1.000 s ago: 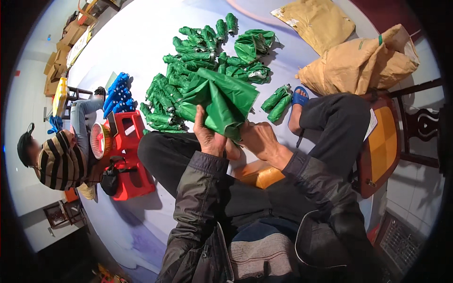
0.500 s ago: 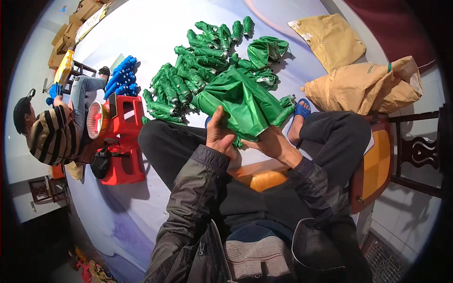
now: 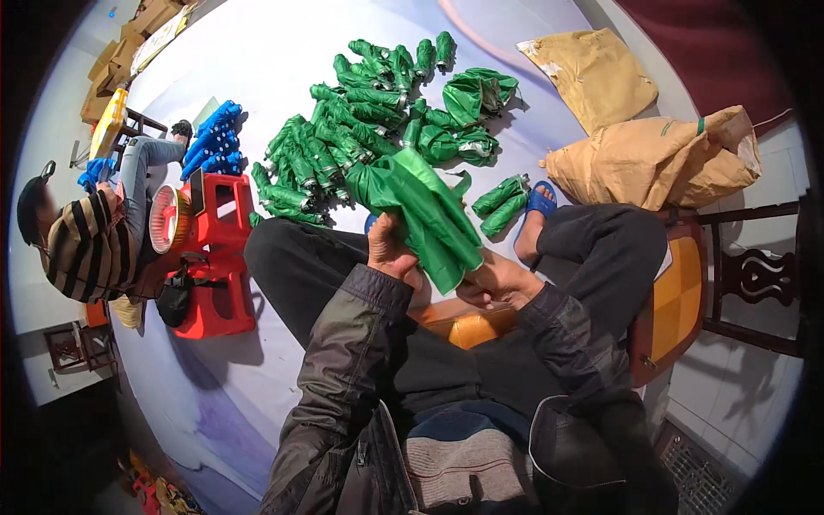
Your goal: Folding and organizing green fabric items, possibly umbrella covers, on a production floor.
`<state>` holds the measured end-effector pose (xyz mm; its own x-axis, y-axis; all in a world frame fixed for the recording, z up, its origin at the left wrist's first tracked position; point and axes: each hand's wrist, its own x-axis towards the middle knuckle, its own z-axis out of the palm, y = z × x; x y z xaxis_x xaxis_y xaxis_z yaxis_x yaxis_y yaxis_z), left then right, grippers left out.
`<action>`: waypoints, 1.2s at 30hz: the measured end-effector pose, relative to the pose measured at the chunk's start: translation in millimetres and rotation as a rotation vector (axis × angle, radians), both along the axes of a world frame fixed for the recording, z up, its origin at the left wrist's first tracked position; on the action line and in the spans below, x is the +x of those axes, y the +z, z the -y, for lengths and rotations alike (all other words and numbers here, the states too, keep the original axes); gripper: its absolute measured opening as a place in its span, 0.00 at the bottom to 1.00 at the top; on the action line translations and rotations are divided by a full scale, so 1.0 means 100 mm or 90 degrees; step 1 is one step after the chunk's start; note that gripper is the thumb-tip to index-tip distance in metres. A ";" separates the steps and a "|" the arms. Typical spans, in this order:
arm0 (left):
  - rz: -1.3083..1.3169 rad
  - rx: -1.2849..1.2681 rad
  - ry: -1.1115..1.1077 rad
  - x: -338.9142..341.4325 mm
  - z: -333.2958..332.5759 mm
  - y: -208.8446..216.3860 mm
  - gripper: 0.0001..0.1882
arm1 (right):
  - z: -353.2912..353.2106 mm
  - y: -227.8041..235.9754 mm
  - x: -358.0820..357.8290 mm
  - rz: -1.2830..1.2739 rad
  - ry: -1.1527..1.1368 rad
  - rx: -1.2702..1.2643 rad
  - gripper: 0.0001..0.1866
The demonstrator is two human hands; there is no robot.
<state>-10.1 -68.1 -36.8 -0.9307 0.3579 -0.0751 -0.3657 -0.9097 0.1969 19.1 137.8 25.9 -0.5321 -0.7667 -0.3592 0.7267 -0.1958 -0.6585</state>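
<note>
A loosely gathered green folding umbrella [image 3: 421,219] lies across my two hands, its fabric hanging in long folds. My left hand [image 3: 392,249] grips it from the left side, thumb up against the cloth and the other fingers partly hidden behind it. With curled fingers, my right hand [image 3: 499,279] holds the lower end of the umbrella. Past it lies a pile of rolled green umbrellas [image 3: 322,150], several with silvery ends showing. Two more rolled umbrellas [image 3: 501,206] rest beside my blue slipper [image 3: 542,199], and a looser umbrella [image 3: 477,94] lies at the far right of the pile.
Two tan sacks [image 3: 652,159] [image 3: 592,75] lie at the right by a wooden chair [image 3: 755,273]. To the left stand red stools [image 3: 225,219] with a round basket [image 3: 169,219] and a black bag [image 3: 178,293]. Behind them sits another person [image 3: 90,240] near blue dotted umbrellas [image 3: 215,146].
The umbrella's fabric has gone from spread wide to narrower, hanging folds. My right hand has moved down a little with its lower end, uncovering the two rolled umbrellas by the slipper.
</note>
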 end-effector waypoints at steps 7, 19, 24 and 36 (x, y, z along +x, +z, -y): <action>-0.011 0.012 -0.034 0.03 -0.04 0.16 0.47 | 0.00 -0.04 0.00 0.122 0.081 -0.038 0.15; 0.123 -0.121 0.131 -0.15 -0.14 0.22 0.20 | 0.22 -0.10 -0.05 -0.674 -0.259 0.547 0.22; 0.206 -0.166 0.167 -0.11 -0.27 0.32 0.19 | 0.36 -0.23 0.09 -0.845 -0.166 0.877 0.21; 0.215 -0.044 0.202 -0.08 -0.23 0.28 0.17 | 0.13 -0.21 -0.09 -0.977 -0.069 0.603 0.17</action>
<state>-17.6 -45.6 -9.2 -0.9128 0.0425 -0.4061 -0.1248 -0.9761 0.1782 10.5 124.3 4.7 -0.8049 -0.5587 0.2003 -0.5606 0.6049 -0.5655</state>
